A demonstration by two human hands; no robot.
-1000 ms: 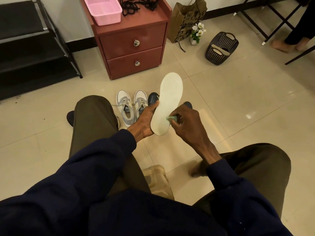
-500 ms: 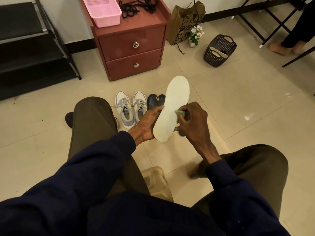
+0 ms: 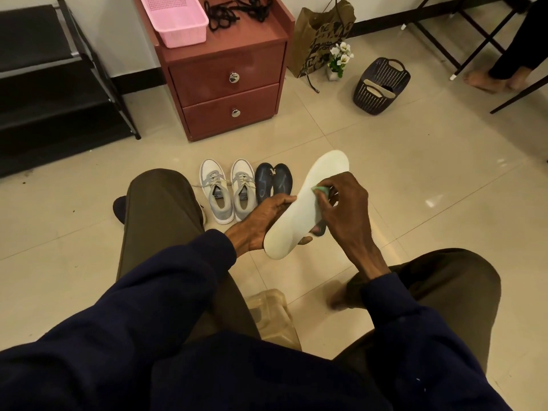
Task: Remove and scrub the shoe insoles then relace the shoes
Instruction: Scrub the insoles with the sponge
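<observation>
Left hand [image 3: 261, 222] cups insole [image 3: 296, 223] heel end from beneath, thumb on its left edge. Right hand [image 3: 345, 212] at insole's middle, fingers pinching green pad [image 3: 321, 190] against it.

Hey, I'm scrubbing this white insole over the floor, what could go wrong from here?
The left hand grips the white insole only near its heel, while the right hand presses a green scrubber farther up; hard strokes could fold it or knock it loose. Anything dripping off may land on the grey sneakers on the floor close by. The black laces lie heaped on the cabinet and may need untangling.
</observation>
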